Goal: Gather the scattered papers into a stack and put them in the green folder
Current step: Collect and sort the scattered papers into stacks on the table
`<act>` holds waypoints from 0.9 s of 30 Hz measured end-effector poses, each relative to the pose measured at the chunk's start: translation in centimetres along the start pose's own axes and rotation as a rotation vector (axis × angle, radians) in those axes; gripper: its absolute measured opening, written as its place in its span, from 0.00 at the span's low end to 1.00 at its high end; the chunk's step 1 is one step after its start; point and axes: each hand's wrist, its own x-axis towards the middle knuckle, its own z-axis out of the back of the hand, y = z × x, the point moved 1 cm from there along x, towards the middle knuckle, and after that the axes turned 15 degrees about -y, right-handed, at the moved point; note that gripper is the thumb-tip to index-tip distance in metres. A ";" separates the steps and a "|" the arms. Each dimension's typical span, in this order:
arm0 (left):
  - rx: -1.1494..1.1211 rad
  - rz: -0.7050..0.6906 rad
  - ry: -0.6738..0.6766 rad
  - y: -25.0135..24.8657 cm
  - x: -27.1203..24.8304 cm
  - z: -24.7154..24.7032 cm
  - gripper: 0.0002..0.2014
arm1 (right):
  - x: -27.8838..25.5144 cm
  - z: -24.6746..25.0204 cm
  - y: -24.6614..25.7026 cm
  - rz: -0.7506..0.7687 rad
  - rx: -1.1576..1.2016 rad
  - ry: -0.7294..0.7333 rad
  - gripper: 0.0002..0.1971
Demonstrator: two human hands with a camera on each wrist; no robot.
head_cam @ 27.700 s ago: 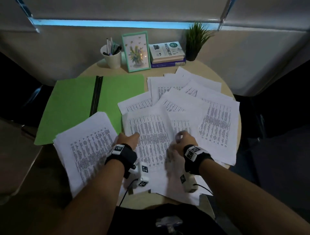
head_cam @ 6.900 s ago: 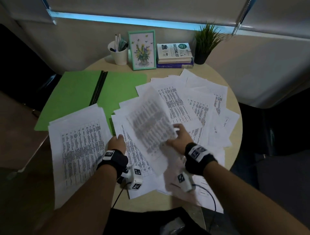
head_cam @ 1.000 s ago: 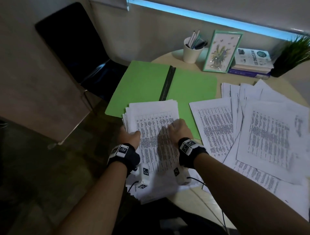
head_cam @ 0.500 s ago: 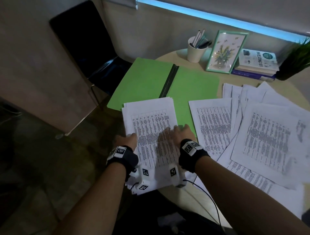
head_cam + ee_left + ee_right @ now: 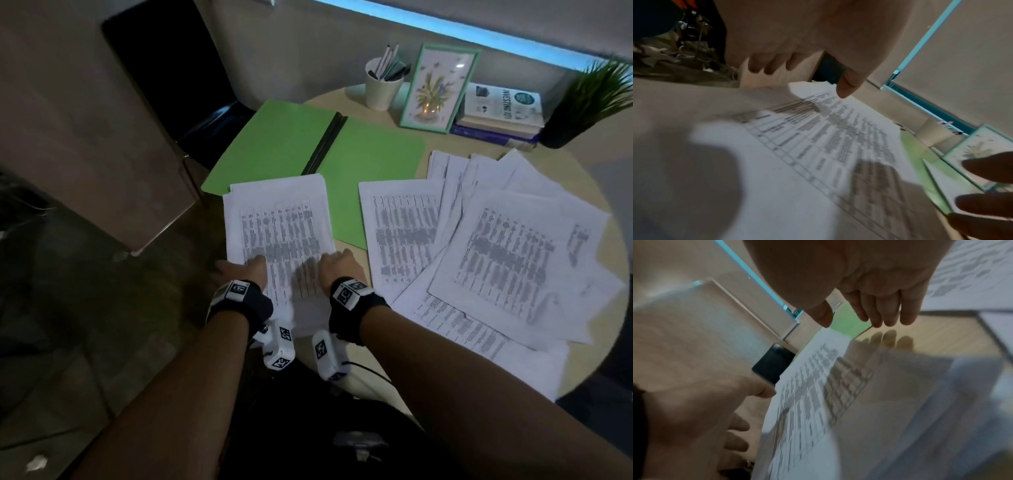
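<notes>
A stack of printed papers (image 5: 277, 222) lies at the table's left edge, its far end overlapping the open green folder (image 5: 281, 144). My left hand (image 5: 239, 270) is at the stack's near left corner; in the left wrist view its fingers (image 5: 777, 65) hang loosely past the paper edge (image 5: 818, 146). My right hand (image 5: 337, 263) hovers over the near right corner, fingers (image 5: 888, 316) straight above the sheet (image 5: 818, 386) and bare table, holding nothing. Several loose papers (image 5: 496, 246) spread across the right half of the table.
Along the back stand a white pen cup (image 5: 380, 85), a framed flower picture (image 5: 435, 89), stacked books (image 5: 500, 109) and a potted plant (image 5: 589, 102). A black chair (image 5: 178, 68) stands left of the round table (image 5: 356, 250), beyond the folder.
Both hands have slid back toward me along the stack, from its middle to its near end. The right palm has lifted off the sheet. The stack stays in place.
</notes>
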 end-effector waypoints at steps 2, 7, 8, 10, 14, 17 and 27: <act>-0.014 -0.067 -0.082 -0.3 -0.6 -0.6 0.47 | 0.4 1.8 -0.9 -0.007 0.036 -0.005 0.20; -0.142 -0.268 -0.102 -3.5 -5.5 -1.9 0.41 | 2.5 7.6 -4.0 0.003 0.033 -0.041 0.16; -0.145 -0.309 -0.076 -4.3 -6.4 -2.4 0.38 | 3.0 8.9 -4.9 -0.006 0.028 -0.075 0.15; -0.138 -0.336 0.036 -6.1 -8.8 -3.6 0.32 | 4.1 11.6 -7.1 -0.042 0.042 -0.161 0.12; -0.098 -0.390 0.294 -8.9 -13.8 -7.2 0.25 | 6.1 16.0 -13.0 -0.194 0.045 -0.367 0.14; 0.021 -0.512 0.463 -9.3 -17.2 -10.2 0.26 | 7.1 18.6 -17.9 -0.396 0.030 -0.474 0.20; 0.259 -0.571 0.531 -8.9 -20.7 -14.7 0.40 | 7.1 17.5 -23.1 -0.350 -0.136 -0.321 0.31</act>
